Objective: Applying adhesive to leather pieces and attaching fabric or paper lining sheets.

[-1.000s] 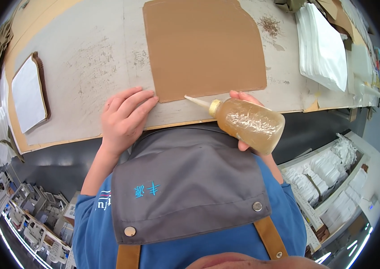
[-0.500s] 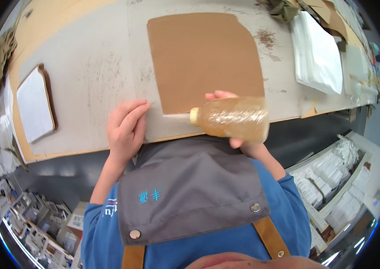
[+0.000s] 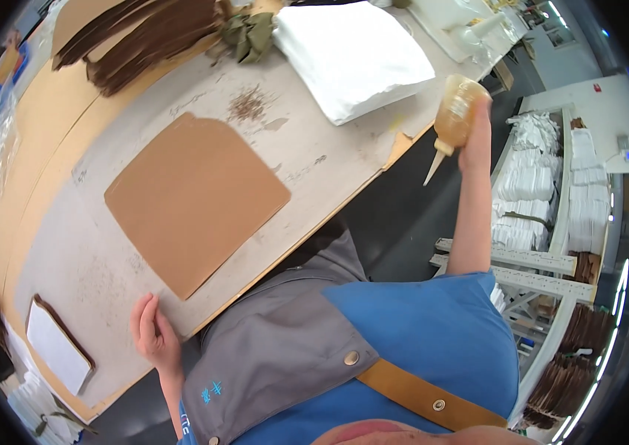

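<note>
Your right hand (image 3: 477, 132) grasps the translucent amber plastic bottle (image 3: 457, 111); squeezing too hard could make its pale tapered nozzle (image 3: 434, 169) drip below that grip; your left hand (image 3: 155, 334) (seemingly empty) leaves the flat tan panel (image 3: 197, 208) beside it unpinned, liable to slide.

Bright, even light covers the worktable (image 3: 40, 152), glints off the bottle (image 3: 454, 122), and fisheye distortion curves outward into black corners.

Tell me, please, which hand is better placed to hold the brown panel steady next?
Probably the left hand: it seems empty, and its fingertips are close to the near corner of the brown panel. The right hand holds the amber bottle, well away from the panel.
</note>
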### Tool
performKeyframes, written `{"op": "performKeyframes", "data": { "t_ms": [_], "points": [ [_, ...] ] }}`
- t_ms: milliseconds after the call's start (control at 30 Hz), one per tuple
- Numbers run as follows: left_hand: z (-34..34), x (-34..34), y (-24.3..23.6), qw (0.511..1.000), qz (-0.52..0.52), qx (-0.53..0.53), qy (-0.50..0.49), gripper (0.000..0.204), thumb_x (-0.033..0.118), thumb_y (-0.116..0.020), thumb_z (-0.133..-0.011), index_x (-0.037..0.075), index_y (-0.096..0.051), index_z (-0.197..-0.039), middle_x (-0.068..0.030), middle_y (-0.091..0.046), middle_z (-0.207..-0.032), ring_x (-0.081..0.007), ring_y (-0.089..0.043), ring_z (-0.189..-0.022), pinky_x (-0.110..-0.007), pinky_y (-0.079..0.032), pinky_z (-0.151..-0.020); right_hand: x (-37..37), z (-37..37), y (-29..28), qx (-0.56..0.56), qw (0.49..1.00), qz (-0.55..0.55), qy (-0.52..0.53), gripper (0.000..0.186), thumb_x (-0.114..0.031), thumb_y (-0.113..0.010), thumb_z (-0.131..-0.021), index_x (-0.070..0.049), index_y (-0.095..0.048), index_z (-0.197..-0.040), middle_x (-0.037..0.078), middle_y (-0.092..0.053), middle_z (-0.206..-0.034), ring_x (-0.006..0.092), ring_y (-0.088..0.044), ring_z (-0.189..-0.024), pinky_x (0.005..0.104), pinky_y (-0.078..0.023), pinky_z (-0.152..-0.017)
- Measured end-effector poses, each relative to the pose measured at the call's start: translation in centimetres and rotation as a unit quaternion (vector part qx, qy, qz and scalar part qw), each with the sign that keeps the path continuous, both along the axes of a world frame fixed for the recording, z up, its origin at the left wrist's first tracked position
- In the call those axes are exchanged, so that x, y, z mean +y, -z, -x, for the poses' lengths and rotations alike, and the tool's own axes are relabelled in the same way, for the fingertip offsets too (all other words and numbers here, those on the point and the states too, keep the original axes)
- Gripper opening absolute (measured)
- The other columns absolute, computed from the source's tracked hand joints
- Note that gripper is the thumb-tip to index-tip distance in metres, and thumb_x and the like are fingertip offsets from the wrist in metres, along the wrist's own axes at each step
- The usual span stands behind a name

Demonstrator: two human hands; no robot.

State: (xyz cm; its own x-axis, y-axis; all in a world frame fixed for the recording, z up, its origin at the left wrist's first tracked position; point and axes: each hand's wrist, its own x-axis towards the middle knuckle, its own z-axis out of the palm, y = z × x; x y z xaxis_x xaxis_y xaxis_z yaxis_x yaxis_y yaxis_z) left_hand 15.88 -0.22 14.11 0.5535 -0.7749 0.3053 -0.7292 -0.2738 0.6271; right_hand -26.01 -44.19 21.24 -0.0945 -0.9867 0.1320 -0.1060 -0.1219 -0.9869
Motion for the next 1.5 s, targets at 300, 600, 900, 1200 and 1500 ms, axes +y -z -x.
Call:
{"op": "performKeyframes", "data": {
  "t_ms": [300, 600, 900, 1200, 1500],
  "points": [
    [0.7, -0.2, -0.1, 0.998, -0.028, -0.061, -0.019, 0.021, -0.010, -0.059, -0.094, -0.003, -0.070, -0.111, -0.0170, -0.069, -0.116, -0.0300, -0.067, -0.107, -0.037, -0.053, -0.093, -13.0, 1.8, -0.7, 0.678, 0.724, -0.031, 0.122, 0.085, -0.084, -0.048, -0.084, -0.026, -0.053, -0.147, 0.016, -0.075, -0.109, 0.0342, -0.072, -0.102, 0.0436, -0.055, -0.083],
    [0.8, -1.7, -0.6, 0.986, -0.028, -0.157, -0.038, 0.023, -0.010, -0.062, -0.091, -0.001, -0.071, -0.111, -0.0153, -0.070, -0.116, -0.0304, -0.067, -0.106, -0.039, -0.052, -0.093, -15.0, 2.7, 3.2, 0.695, 0.678, 0.183, 0.156, 0.061, -0.062, -0.057, -0.094, -0.024, -0.059, -0.141, 0.010, -0.071, -0.121, 0.0296, -0.066, -0.116, 0.0411, -0.051, -0.092],
    [2.4, -9.9, -4.1, 0.951, 0.015, -0.272, 0.143, 0.030, -0.008, -0.067, -0.075, 0.006, -0.073, -0.100, -0.0063, -0.073, -0.107, -0.0272, -0.069, -0.099, -0.038, -0.051, -0.088, -5.8, -2.8, 1.5, 0.624, 0.699, 0.314, -0.152, 0.106, -0.035, -0.091, -0.065, -0.038, -0.037, -0.156, 0.002, -0.027, -0.167, 0.0313, -0.023, -0.154, 0.0567, -0.023, -0.121],
    [3.5, -15.6, -4.7, 0.929, 0.027, -0.266, 0.258, 0.023, 0.001, -0.068, -0.078, 0.010, -0.074, -0.098, -0.0013, -0.073, -0.107, -0.0215, -0.069, -0.100, -0.035, -0.051, -0.086, -9.0, -3.1, 4.3, 0.518, 0.712, 0.384, -0.276, 0.093, -0.013, -0.084, -0.065, -0.031, -0.050, -0.149, 0.000, -0.044, -0.159, 0.0220, -0.039, -0.148, 0.0498, -0.025, -0.120],
    [5.3, -19.2, -4.8, 0.909, 0.045, -0.264, 0.321, 0.025, 0.006, -0.070, -0.077, 0.014, -0.075, -0.100, 0.0014, -0.073, -0.109, -0.0177, -0.069, -0.100, -0.033, -0.051, -0.087, -9.7, -6.1, 4.4, 0.483, 0.698, 0.446, -0.284, 0.084, -0.014, -0.081, -0.065, -0.030, -0.056, -0.143, 0.000, -0.049, -0.156, 0.0186, -0.046, -0.143, 0.0451, -0.028, -0.118]
  ]
}}
